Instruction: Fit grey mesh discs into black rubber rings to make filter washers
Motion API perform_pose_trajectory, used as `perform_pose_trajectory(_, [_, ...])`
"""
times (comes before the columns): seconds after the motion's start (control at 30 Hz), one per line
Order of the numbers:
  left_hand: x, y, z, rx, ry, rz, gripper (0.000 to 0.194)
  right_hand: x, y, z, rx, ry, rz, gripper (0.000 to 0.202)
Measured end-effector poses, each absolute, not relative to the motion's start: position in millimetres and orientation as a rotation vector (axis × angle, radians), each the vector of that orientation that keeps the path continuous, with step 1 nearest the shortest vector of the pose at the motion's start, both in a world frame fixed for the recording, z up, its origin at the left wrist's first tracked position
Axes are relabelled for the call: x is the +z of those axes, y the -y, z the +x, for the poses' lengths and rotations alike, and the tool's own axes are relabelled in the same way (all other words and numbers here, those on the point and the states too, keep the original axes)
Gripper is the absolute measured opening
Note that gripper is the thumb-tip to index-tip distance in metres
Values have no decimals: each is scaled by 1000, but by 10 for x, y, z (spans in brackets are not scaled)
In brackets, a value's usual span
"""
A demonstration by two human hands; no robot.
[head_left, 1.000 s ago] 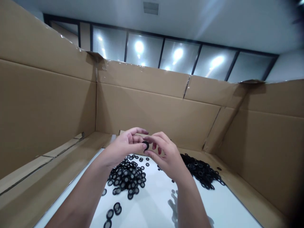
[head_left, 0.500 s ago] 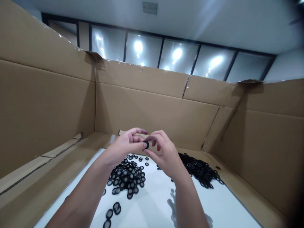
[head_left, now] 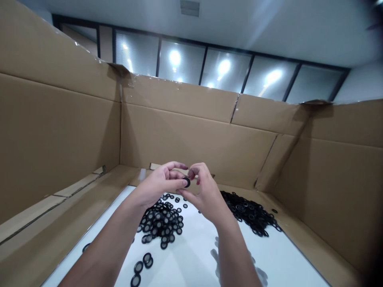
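My left hand (head_left: 158,183) pinches a small black ring (head_left: 186,182) between thumb and fingers, above the white surface. Curled around the ring's other side is my right hand (head_left: 206,191), its fingertips at the upper edge and its thumb beneath. Whether the ring's middle is filled is hard to see at this tilt. Below my left hand lies a pile of black-rimmed discs with grey centres (head_left: 161,219). A darker heap of black rings (head_left: 248,211) sits beyond my right forearm.
Tall cardboard walls (head_left: 185,135) enclose the white work surface (head_left: 191,255) on the left, back and right. Several loose discs (head_left: 138,267) lie at the front left. One stray ring (head_left: 274,211) rests near the right cardboard edge.
My right fingers have curled in more tightly beside the ring, and the right thumb has shifted slightly left. The held ring has moved a little to the right.
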State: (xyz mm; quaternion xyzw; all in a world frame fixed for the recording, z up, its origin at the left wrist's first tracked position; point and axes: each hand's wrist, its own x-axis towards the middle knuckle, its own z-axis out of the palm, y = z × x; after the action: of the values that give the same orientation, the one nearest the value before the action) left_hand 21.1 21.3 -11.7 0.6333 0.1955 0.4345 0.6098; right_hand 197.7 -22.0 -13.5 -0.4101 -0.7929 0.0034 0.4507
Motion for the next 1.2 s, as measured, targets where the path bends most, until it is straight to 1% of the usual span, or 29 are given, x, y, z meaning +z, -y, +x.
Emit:
perform_pose_trajectory(0.1, [-124, -225, 214, 1022, -447, 1460, 43, -108, 239, 2023, 67, 2037, -967, 39])
perform_pose_trajectory(0.17, [-141, -245, 216, 1026, -436, 1467, 41, -108, 226, 2025, 51, 2067, -938, 34])
perform_pose_trajectory(0.23, [-166, -277, 221, 1025, -439, 1472, 40, -146, 177, 1980, -43, 2013, -950, 25])
perform_pose_trajectory(0.27, [-180, -294, 225, 1030, -448, 1476, 40, -177, 143, 1945, -104, 1954, -973, 23])
perform_pose_trajectory(0.37, [-200, -331, 225, 1052, -498, 1484, 43, -274, 49, 1848, -226, 1796, -1061, 33])
perform_pose_trajectory(0.47, [-176, -343, 197, 1107, -573, 1510, 45, -317, 14, 1837, -218, 1799, -1095, 46])
perform_pose_trajectory(0.6, [-174, -435, 107, 1208, -746, 1655, 41, -296, 19, 1924, -224, 1832, -1099, 51])
perform_pose_trajectory(0.73, [-334, -700, -12, 1135, -1016, 1923, 31, -274, 22, 1989, -227, 1827, -1135, 48])
perform_pose_trajectory(0.9, [-519, -933, -99, 1088, -1133, 1991, 21, -254, 48, 1982, -214, 1880, -1146, 39])
perform_pose_trajectory(1.07, [-464, -858, -107, 1077, -1154, 2050, 24, -202, 93, 2015, -145, 1913, -1159, 36])
perform_pose_trajectory(1.2, [-377, -763, -116, 1051, -1140, 2069, 25, -144, 119, 2291, -102, 1801, -1179, 36])
